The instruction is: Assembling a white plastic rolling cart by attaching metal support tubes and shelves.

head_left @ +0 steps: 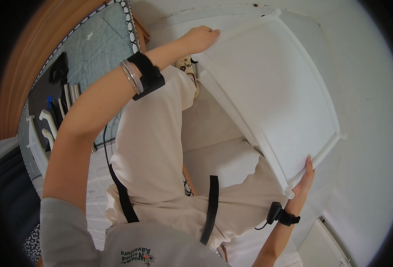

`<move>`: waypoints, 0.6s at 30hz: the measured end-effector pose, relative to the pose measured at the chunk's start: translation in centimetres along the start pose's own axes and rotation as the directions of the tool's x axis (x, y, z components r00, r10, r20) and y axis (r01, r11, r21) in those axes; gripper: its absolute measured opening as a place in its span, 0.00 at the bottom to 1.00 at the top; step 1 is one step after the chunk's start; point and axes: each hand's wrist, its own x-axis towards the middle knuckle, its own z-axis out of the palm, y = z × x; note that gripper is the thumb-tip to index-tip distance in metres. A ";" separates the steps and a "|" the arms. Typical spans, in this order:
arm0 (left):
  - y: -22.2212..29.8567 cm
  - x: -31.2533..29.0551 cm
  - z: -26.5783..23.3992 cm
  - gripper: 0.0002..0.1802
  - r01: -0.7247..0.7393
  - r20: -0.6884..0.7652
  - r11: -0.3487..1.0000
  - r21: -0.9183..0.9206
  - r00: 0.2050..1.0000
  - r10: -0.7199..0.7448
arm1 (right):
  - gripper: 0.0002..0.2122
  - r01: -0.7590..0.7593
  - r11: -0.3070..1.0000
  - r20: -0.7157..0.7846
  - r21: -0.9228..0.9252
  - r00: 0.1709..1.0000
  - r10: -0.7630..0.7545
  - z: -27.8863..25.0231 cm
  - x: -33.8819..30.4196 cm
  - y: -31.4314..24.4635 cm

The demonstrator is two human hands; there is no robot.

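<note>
A large white plastic shelf panel [267, 84] with a raised rim and knobbed corners is held tilted in front of me, close to the wall. My left hand [201, 39] is closed around its far left edge, fingers curled, the fingertips partly hidden. Low on the right, my right hand [306, 177] grips the near edge beside a corner, with fingers over the rim and the palm beneath. The panel hides part of my leg and the floor. A black strap and bracelets circle my left forearm; a black strap with a small device is on my right wrist.
Left of me is a surface with a grey-green cloth [101, 49], bearing white curved tubes [50, 122], a white frame piece [37, 147] and black items [58, 69]. A pale wall [370, 89] stands close on the right. Behind my knee is a beige patterned object [186, 66].
</note>
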 end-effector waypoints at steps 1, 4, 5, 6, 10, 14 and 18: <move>-0.4 0.3 0.0 0.30 0.000 0.001 1.000 -0.002 1.000 0.000 | 0.16 0.000 1.000 -0.002 -0.001 1.000 0.000 0.1 0.0 -0.1; -1.1 0.6 -0.2 0.29 0.011 -0.007 1.000 -0.028 1.000 -0.011 | 0.16 -0.006 1.000 -0.033 -0.031 0.999 0.005 0.4 0.1 -0.2; -0.9 0.4 -0.4 0.29 0.041 0.024 0.998 -0.041 0.999 -0.040 | 0.16 0.006 0.999 -0.043 -0.032 0.999 -0.008 0.4 0.1 -0.1; -0.7 0.2 -0.6 0.29 0.071 0.054 0.996 -0.053 0.996 -0.069 | 0.17 0.019 0.999 -0.053 -0.033 0.998 -0.020 0.3 0.2 0.0; 0.5 -1.2 -0.3 0.29 0.040 0.005 0.999 -0.035 0.999 -0.039 | 0.17 0.031 0.999 -0.023 -0.028 0.999 -0.031 -0.2 0.4 0.1; 0.0 -1.1 -0.1 0.29 0.035 0.040 0.999 -0.038 0.999 -0.034 | 0.17 0.002 0.998 -0.062 -0.064 0.998 -0.006 -0.4 0.7 0.3; -0.4 -1.1 0.4 0.28 0.026 -0.006 0.999 -0.029 1.000 -0.026 | 0.17 0.026 0.996 -0.054 -0.087 0.998 -0.030 -1.0 0.9 0.5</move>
